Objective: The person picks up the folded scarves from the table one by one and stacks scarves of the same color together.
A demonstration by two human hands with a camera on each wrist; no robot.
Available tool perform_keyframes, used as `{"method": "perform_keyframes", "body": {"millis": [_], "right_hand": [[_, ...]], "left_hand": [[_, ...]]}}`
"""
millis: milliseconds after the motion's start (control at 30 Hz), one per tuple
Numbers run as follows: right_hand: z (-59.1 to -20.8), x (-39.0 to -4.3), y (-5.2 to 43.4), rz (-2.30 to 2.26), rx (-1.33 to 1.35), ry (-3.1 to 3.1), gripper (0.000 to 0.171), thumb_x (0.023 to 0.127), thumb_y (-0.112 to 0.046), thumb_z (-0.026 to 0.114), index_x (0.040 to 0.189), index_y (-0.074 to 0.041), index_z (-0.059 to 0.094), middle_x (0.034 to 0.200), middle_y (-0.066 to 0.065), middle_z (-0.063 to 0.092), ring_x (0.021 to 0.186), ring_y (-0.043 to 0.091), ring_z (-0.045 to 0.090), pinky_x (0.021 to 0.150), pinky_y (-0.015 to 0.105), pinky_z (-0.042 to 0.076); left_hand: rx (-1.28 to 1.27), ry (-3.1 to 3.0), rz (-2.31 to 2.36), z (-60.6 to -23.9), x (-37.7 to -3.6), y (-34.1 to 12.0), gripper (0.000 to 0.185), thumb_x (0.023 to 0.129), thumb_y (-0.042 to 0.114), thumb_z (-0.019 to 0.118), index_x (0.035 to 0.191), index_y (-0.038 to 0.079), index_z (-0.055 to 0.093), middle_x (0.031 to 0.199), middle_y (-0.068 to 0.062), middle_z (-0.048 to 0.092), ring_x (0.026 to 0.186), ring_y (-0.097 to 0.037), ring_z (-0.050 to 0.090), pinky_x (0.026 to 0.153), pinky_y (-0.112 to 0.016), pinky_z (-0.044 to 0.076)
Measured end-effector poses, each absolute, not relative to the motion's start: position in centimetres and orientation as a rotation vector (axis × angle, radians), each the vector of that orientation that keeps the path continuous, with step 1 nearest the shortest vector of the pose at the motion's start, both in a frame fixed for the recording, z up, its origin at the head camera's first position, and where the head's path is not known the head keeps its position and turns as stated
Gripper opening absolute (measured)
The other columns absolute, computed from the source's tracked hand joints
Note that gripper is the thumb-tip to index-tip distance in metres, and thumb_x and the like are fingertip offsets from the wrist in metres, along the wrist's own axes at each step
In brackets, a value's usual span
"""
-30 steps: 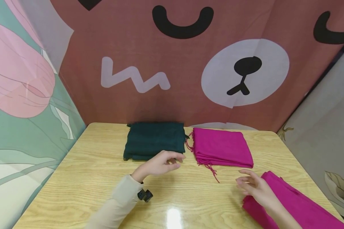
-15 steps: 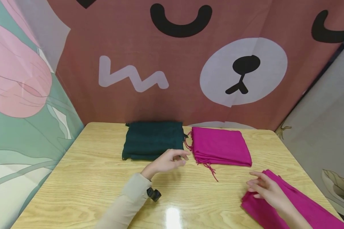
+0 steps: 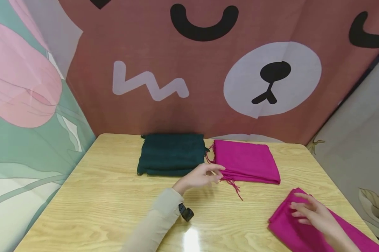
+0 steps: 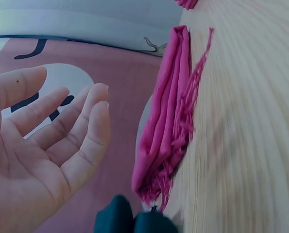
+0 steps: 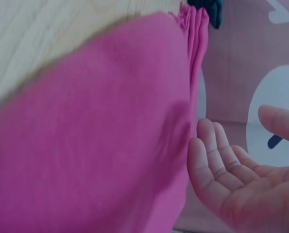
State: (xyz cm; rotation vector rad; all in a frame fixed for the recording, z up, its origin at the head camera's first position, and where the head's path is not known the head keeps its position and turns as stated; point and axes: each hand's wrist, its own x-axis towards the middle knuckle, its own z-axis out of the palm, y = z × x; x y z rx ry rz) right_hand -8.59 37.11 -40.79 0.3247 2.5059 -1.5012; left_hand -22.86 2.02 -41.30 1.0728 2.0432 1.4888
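A folded magenta scarf (image 3: 246, 161) with a fringe lies at the back of the table, right of a folded dark green scarf (image 3: 170, 154). My left hand (image 3: 200, 176) hovers near the fringed corner of that magenta scarf, its fingers relaxed and holding nothing. In the left wrist view its palm (image 4: 42, 165) is bare, apart from the folded edge. A second, larger magenta scarf (image 3: 290, 227) stretches along the right front of the table. Over it my right hand (image 3: 315, 213) hangs with fingers loosely bent and nothing in them.
The light wooden table (image 3: 107, 196) ends at a brown curtain (image 3: 139, 115) printed with a bear face. A floral curtain (image 3: 72, 140) stands along the left side, and a grey one (image 3: 350, 140) on the right. A black wrist camera (image 3: 186, 212) sits on the left wrist.
My left hand has moved right, from the dark green scarf to the fringe of the folded magenta one. The right hand has shifted right over the larger scarf. All scarves stay in place.
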Motion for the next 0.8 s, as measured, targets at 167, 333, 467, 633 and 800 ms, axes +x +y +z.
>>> {"method": "perform_keyframes", "body": {"millis": [167,333,467,633,800], "right_hand": [[-40.9,-8.1,38.8,-1.479,0.369,2.510,0.056,0.095,-0.024,0.048,0.132,0.010,0.023,0.103,0.013,0.062,0.082,0.011,0.062,0.070,0.030,0.051],[-40.8,-8.0,40.7,-1.420,0.414,2.494,0.062,0.096,-0.028,0.046,0.134,0.012,0.017,0.104,0.014,0.062,0.081,0.011,0.062,0.070,0.030,0.051],[-40.7,-8.0,42.3,-1.409,0.449,2.482,0.052,0.095,-0.031,0.047,0.133,0.001,0.029,0.100,0.011,0.063,0.080,0.011,0.063,0.070,0.031,0.051],[-40.7,-7.8,44.1,-1.376,0.472,2.468,0.052,0.096,-0.031,0.045,0.133,0.002,0.028,0.098,0.008,0.064,0.079,0.010,0.063,0.070,0.030,0.051],[-40.7,-8.0,45.1,-1.365,0.507,2.432,0.065,0.097,-0.030,0.043,0.132,0.017,0.014,0.095,0.003,0.063,0.078,0.010,0.063,0.070,0.031,0.051]], "left_hand": [[1.070,2.009,1.506,-41.5,-22.7,3.8,0.038,0.092,0.011,0.053,0.127,-0.002,0.049,0.107,-0.023,0.058,0.084,-0.028,0.062,0.067,-0.043,0.051],[1.083,1.966,1.535,-41.7,-22.6,5.6,0.038,0.092,0.007,0.053,0.127,-0.005,0.048,0.108,-0.024,0.059,0.085,-0.030,0.062,0.065,-0.037,0.052],[1.057,1.930,1.546,-41.9,-22.2,7.1,0.037,0.092,0.006,0.052,0.127,-0.004,0.048,0.107,-0.023,0.059,0.088,-0.034,0.062,0.063,-0.031,0.052],[0.992,1.875,1.554,-42.1,-21.4,8.4,0.037,0.092,0.007,0.051,0.128,-0.002,0.048,0.108,-0.023,0.059,0.089,-0.033,0.062,0.067,-0.037,0.052],[0.939,1.825,1.569,-42.0,-20.6,9.3,0.036,0.093,0.008,0.050,0.128,0.000,0.049,0.108,-0.022,0.060,0.085,-0.028,0.063,0.070,-0.040,0.052]]}}
